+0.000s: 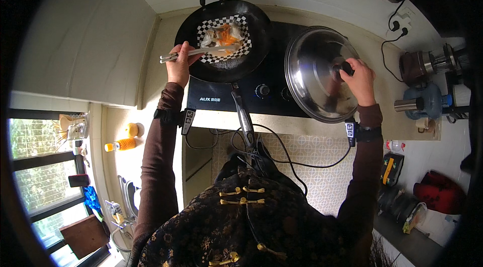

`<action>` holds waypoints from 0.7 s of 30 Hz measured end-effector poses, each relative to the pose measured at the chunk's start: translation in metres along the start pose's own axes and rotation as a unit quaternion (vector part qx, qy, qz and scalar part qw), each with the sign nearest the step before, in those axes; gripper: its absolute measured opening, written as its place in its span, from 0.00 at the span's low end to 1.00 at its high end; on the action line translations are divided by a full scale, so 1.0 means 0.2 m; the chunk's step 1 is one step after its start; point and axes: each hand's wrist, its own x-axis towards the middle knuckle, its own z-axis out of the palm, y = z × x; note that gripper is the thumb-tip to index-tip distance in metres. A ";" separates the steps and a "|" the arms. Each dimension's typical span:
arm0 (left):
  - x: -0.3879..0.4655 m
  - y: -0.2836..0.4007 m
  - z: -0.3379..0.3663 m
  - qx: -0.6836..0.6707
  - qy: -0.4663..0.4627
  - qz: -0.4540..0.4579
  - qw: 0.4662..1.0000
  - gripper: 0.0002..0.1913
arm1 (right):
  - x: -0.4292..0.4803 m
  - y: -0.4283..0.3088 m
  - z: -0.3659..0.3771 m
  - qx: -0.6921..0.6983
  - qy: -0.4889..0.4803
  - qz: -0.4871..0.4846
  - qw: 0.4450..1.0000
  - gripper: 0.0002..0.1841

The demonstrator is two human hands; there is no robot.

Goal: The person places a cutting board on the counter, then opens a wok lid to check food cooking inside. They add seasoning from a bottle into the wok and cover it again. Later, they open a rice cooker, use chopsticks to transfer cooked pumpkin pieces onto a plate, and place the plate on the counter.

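My left hand (179,66) holds a pair of pale chopsticks (200,52) over a black wok (241,65). Their far ends reach across a plate with a black-and-white checkered rim (247,43), which sits inside the wok. On that plate lies food (226,35) with whitish pieces and orange shreds; the chopstick tips are blurred against it. To the right, my right hand (360,82) grips the dark knob (345,69) of a large domed lid (309,63). The lid covers the right part of the black cooktop (211,91); whether it rests there or is held up, I cannot tell.
The wok's long handle (243,116) points towards me over the counter edge. Black cables (290,161) hang between my wrists. At right stand an appliance (411,67), a blue water jug (430,102) and a metal cup (409,104). An orange-capped bottle (120,145) lies at left.
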 end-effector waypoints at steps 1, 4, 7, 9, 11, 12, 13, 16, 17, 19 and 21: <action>-0.01 0.01 -0.01 -0.016 0.005 0.001 1.000 0.17 | 0.00 0.00 0.00 0.002 -0.003 0.003 1.000 0.16; -0.02 0.04 -0.03 -0.077 0.030 0.004 0.997 0.17 | 0.00 0.00 0.00 -0.008 -0.006 -0.003 1.000 0.16; -0.06 0.10 -0.04 -0.134 0.044 -0.008 0.990 0.17 | 0.01 0.00 0.00 -0.006 -0.006 0.004 1.000 0.16; -0.10 0.16 -0.06 -0.144 0.012 0.021 0.989 0.17 | 0.01 0.00 0.00 -0.006 -0.007 -0.003 1.000 0.16; -0.15 0.22 -0.07 -0.166 0.004 0.038 0.985 0.16 | 0.01 0.00 0.00 -0.005 -0.009 -0.003 1.000 0.16; -0.18 0.26 -0.09 -0.147 -0.014 0.046 0.988 0.16 | 0.01 0.00 0.00 -0.001 -0.010 -0.002 1.000 0.16; -0.20 0.29 -0.10 -0.140 -0.025 0.050 0.989 0.16 | 0.01 0.00 0.01 0.004 -0.002 -0.014 1.000 0.16; -0.20 0.30 -0.12 -0.082 -0.002 0.061 0.995 0.15 | 0.03 -0.02 0.02 0.012 -0.030 0.028 0.999 0.17; -0.18 0.28 -0.12 -0.064 0.000 0.072 0.995 0.15 | 0.04 -0.03 0.03 0.016 -0.026 0.014 0.999 0.17; -0.10 0.21 -0.11 -0.037 0.027 0.058 0.997 0.15 | 0.05 -0.05 0.03 0.007 -0.036 0.019 0.999 0.17; -0.05 0.15 -0.10 -0.007 0.047 0.012 0.999 0.16 | 0.05 -0.07 0.03 -0.002 -0.031 0.005 1.000 0.17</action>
